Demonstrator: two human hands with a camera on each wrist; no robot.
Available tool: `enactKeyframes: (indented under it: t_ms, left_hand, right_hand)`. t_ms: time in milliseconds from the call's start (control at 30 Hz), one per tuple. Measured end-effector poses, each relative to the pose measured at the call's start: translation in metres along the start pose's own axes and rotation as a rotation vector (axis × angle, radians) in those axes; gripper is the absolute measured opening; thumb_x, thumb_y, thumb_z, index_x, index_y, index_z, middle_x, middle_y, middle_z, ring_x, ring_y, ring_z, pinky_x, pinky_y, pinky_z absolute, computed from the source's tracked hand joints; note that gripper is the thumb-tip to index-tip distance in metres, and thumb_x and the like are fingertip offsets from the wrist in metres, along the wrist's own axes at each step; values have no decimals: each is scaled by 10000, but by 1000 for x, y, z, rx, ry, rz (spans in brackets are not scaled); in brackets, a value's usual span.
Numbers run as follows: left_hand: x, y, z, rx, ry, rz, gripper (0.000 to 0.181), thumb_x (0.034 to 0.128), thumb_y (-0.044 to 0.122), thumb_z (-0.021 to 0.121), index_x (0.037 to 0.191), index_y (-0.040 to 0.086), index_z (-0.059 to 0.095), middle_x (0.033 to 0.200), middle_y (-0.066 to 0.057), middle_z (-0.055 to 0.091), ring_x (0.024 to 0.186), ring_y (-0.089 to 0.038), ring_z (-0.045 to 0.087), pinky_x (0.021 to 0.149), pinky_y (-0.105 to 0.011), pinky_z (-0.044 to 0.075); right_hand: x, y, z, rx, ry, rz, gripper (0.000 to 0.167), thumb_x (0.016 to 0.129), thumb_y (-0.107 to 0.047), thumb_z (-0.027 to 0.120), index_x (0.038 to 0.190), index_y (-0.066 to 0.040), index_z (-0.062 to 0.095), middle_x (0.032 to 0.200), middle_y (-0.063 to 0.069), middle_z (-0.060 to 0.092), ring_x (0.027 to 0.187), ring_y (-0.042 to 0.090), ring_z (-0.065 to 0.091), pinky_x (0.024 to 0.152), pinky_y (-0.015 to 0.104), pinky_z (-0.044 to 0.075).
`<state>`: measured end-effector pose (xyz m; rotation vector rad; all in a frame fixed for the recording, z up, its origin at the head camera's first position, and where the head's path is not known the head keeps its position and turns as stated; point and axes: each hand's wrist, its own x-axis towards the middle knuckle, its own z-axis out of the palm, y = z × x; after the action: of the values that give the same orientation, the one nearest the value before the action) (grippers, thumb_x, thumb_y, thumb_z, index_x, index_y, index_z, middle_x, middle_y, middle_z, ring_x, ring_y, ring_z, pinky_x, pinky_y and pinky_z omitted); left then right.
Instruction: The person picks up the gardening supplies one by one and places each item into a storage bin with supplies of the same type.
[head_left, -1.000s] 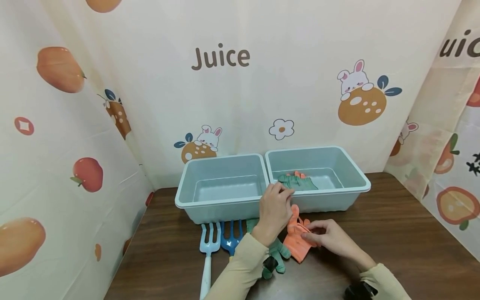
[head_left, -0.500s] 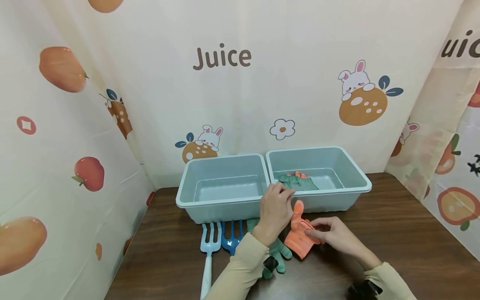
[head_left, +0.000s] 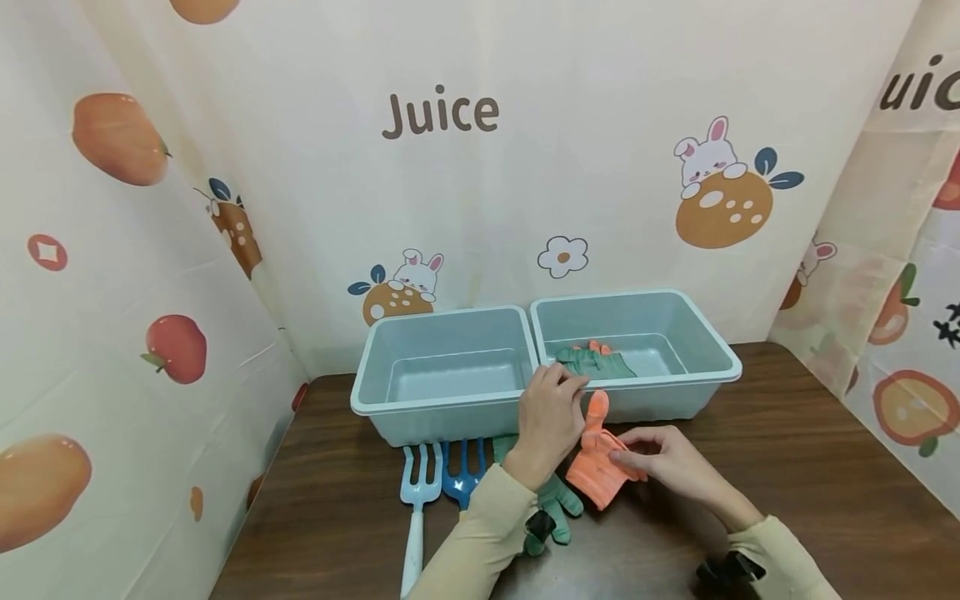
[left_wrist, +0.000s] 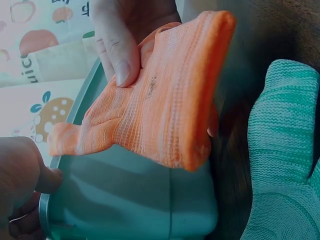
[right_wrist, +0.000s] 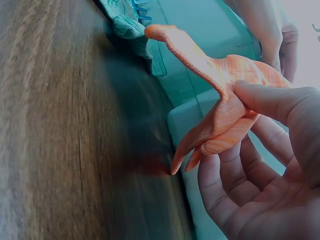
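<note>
My right hand (head_left: 675, 468) pinches an orange knitted glove (head_left: 591, 477) between thumb and fingers, just in front of the right-hand pale blue bin (head_left: 660, 403). In the right wrist view the glove (right_wrist: 230, 117) hangs creased and folded above the table. Its ribbed cuff faces the left wrist camera, with one glove finger pointing toward the bin rim. My left hand (head_left: 549, 423) grips that bin's front rim, near the corner where the two bins meet. Beneath the left forearm lies a green knitted glove (head_left: 558, 502), partly hidden. Inside the right bin rest a green glove (head_left: 600, 365) and some orange fabric behind it.
Left of it stands a second pale blue bin (head_left: 442, 408) with nothing visible inside. On the brown table (head_left: 322, 517) lie a light blue toy fork (head_left: 420, 487) and a dark blue one (head_left: 463, 477), partly under my left sleeve. A printed curtain (head_left: 480, 192) closes off the back.
My right hand has lifted the orange glove slightly and brought it a little toward the bin. One glove finger now stands up higher. My left hand has stayed at the rim.
</note>
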<state>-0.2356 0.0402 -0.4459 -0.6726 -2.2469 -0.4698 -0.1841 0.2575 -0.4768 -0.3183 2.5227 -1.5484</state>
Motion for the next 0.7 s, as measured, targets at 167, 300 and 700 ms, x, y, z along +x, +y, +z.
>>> enactKeyframes:
  t_ms: [167,300,700]
  left_hand:
    - [0,0,0,9,-3,2,145,984,160,768,1085,228,846,953,37,673,859,-118,618,726,-183,548]
    - [0,0,0,2,-2,-3,146,985,154,766,1085,224,847,958,35,673,871,-123,622,731,-187,555]
    - [0,0,1,2,13,-4,134,968,161,788,1066,229,848,956,45,675,886,-113,639,743,-178,563]
  right_hand:
    - [0,-1,-1,2,-2,-11,280,984,-247,776,1152,-24,788,737,44,667,645,106,604,578,300,522]
    - [1,-3,-3,2,3,-12,283,985,-251,774,1157,-26,785,742,41,675,653,108,616,593,305,526]
    - [0,-10,-6,9,27,51,337,974,-271,784,1189,-13,767,787,46,691,719,123,636,667,299,529]
